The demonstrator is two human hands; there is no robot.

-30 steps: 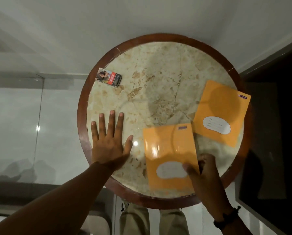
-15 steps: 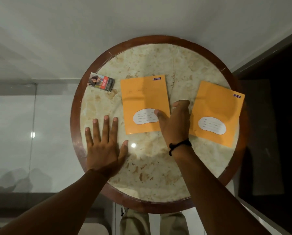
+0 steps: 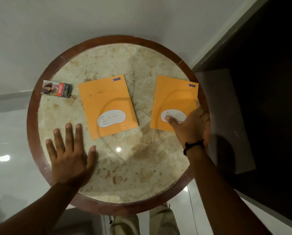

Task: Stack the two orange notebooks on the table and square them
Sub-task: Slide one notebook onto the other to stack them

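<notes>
- Head view looks straight down on the round desk [image 3: 33,133], where my left hand [image 3: 70,158] lies flat with fingers spread wide, holding nothing, near the front-left rim.
- My right hand [image 3: 191,126] rests on the near right corner of the right notebook [image 3: 174,99], thumb on its white label; the fingers are open and loose, and I cannot tell whether they have curled under the edge.
- That notebook lies close to the right rim of the desk, slightly turned. The left notebook [image 3: 106,102] lies near the middle, tilted the other way, well apart from it with bare marble between them.
- To do this step well, I judge I should pinch the right notebook at its near edge, lift it clear instead of dragging it off the rim, and carry it left over the other.
- I would lower it with the labels at the same end, then use both hands on opposite edges to nudge the covers flush.
- The thin covers will likely slide on each other, so light pressure suits.
- Count: 2 orange notebooks, 1 small printed box [image 3: 57,89] at the left, 2 hands, 1 black wristband [image 3: 193,146] on my right wrist.
</notes>
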